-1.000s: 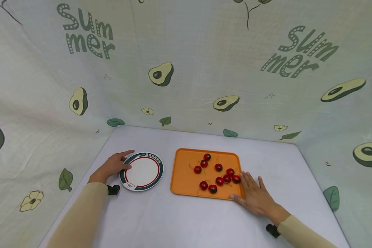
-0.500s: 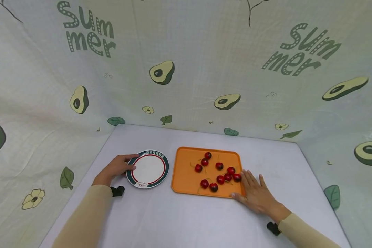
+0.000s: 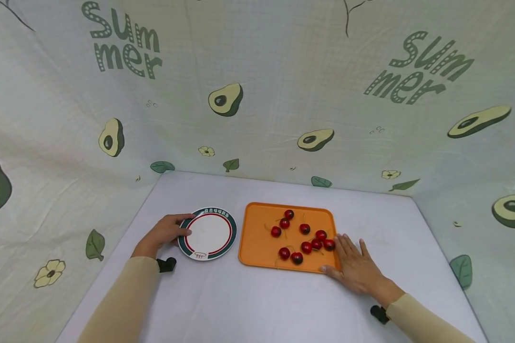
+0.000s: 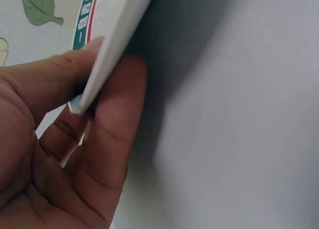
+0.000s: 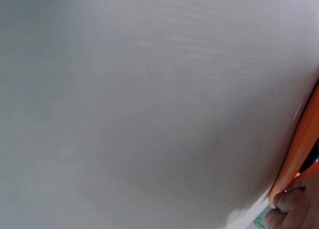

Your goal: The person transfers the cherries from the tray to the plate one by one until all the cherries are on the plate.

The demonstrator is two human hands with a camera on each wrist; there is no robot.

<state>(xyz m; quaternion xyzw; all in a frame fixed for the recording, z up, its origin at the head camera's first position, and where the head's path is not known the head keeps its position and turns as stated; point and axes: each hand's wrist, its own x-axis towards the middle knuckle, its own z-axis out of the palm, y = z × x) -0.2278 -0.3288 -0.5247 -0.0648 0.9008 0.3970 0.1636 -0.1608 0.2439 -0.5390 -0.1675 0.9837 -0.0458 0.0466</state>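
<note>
My left hand [image 3: 164, 234] pinches the left rim of a round white plate [image 3: 208, 234] that has a green and red border. The left wrist view shows the thumb on top of the plate [image 4: 110, 49] and fingers beneath its edge. To the right lies an orange tray [image 3: 257, 238] with several dark red cherries [image 3: 306, 247] on it, some with stems. Against the tray's right edge rests my right hand [image 3: 355, 267], fingers straight, thumb at the near right corner. In the right wrist view only part of this hand [image 5: 299, 204] appears, beside the tray's side [image 5: 299, 144].
Both things are on a white table [image 3: 249, 305]. A narrow strip of table separates plate and tray. Behind and at the sides hangs a pale cloth [image 3: 266, 95] printed with avocados and leaves. Small black devices [image 3: 166, 265] sit at both wrists.
My left hand has taken hold of the plate's rim and shifted the plate right, closer to the tray. The right hand and tray stay put; the head view has shifted slightly.
</note>
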